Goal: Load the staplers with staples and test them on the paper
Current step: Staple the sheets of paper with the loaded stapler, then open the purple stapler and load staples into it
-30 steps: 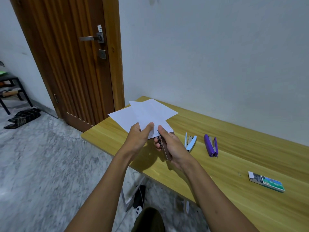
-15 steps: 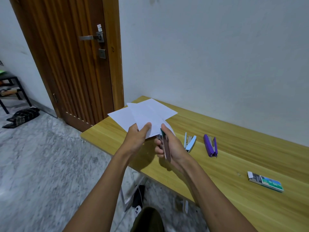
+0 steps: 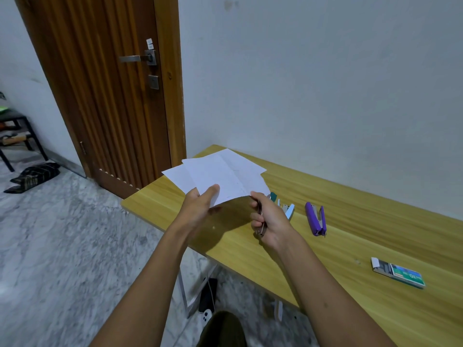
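My left hand (image 3: 200,205) pinches the near edge of a few white paper sheets (image 3: 220,174), lifted above the left end of the wooden table (image 3: 350,216). Beside it, my right hand (image 3: 271,219) is closed around a stapler (image 3: 260,221); only its metal edge and a teal tip past the fingers show. Its front end sits at the sheets' right corner. A light blue stapler (image 3: 288,210) lies partly hidden behind my right hand. To its right a purple stapler (image 3: 316,218) lies on the table. A staple box (image 3: 398,272) rests at the right.
A brown wooden door (image 3: 105,96) stands left of the table, against a pale wall. Marble floor lies below, with a power strip and cable under the table's front edge. A dark stool and a folded dark cloth sit far left.
My right hand has shifted right with the stapler, from the middle of the sheets' near edge to their right corner. The sheets have fanned wider and risen slightly in my left hand.
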`<state>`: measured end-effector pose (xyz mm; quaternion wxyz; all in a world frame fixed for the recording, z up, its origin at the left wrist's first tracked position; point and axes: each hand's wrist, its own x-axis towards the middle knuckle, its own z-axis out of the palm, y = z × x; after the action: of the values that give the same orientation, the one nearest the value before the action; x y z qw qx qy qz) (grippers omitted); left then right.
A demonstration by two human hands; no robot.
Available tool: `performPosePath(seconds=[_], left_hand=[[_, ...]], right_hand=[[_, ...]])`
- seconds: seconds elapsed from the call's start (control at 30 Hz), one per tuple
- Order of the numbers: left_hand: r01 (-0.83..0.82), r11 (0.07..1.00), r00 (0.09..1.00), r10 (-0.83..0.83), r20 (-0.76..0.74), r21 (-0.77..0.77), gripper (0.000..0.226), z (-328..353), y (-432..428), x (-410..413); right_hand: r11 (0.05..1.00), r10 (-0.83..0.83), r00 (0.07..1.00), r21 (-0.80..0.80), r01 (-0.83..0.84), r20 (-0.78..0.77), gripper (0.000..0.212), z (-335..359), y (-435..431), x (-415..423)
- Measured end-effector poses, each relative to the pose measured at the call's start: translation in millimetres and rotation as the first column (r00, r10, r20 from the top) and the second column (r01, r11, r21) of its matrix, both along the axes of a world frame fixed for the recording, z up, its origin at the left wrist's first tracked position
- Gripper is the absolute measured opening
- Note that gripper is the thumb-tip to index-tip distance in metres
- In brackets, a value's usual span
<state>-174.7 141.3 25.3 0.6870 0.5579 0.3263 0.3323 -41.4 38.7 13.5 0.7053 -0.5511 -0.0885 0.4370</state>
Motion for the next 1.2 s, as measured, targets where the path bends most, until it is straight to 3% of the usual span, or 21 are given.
performPosePath(seconds=[0.17,0.3,0.47,0.57,0.63,0.7,0.77,0.87,0.93,1.03,1.1,1.2], left_hand=[[-0.226,0.972,0.968,0.231,-0.095,0.058,0.030,-6,5,4],[-0.377,0.926,0.920,0.377,-0.109,0.020,0.027,-13,10,11],[-0.540,0.840,0.827,0.540,-0.159,0.046,0.047,-19,18,26],[-0.460,0.845,0.778,0.531,-0.336,0.272,0.082,-25,18,37],[-0.311,0.835,0.639,0.537,-0.550,0.453,0.090,-30,14,42],[-0.103,0.841,0.553,0.492,-0.672,0.531,0.079,-37,12,43],[0.092,0.839,0.518,0.419,-0.745,0.536,0.054,-44,13,42],[0.209,0.848,0.463,0.353,-0.813,0.487,0.045,-45,13,40],[0.208,0.843,0.486,0.350,-0.801,0.495,0.056,-43,7,44],[0.228,0.750,0.686,0.329,-0.649,0.621,0.066,-39,-16,59],[0.308,0.660,0.798,0.213,-0.564,0.686,0.066,-38,-41,79],[0.407,0.478,0.857,0.093,-0.506,0.778,0.064,-42,-87,115]], right_hand=[[1.000,0.005,0.999,0.009,-0.005,0.038,0.017,2,8,-2],[0.995,0.039,0.983,-0.094,-0.023,0.179,0.019,6,18,-5],[0.979,0.088,0.951,-0.201,-0.028,0.295,0.025,15,19,2],[0.964,0.127,0.929,-0.262,-0.034,0.348,0.025,17,11,8],[0.970,0.124,0.922,-0.242,-0.034,0.367,0.020,14,6,13],[0.970,0.124,0.925,-0.242,-0.036,0.360,0.016,13,0,18],[0.971,0.123,0.931,-0.236,-0.041,0.345,0.013,14,-6,23],[0.964,0.145,0.919,-0.260,-0.048,0.366,0.012,16,-23,32],[0.952,0.186,0.886,-0.302,-0.055,0.425,0.012,18,-37,42],[0.928,0.249,0.755,-0.373,-0.006,0.607,0.012,26,-66,58],[0.935,0.204,0.716,-0.350,0.060,0.668,0.014,31,-90,71],[0.899,0.141,0.678,-0.380,0.217,0.722,0.025,32,-123,99]])
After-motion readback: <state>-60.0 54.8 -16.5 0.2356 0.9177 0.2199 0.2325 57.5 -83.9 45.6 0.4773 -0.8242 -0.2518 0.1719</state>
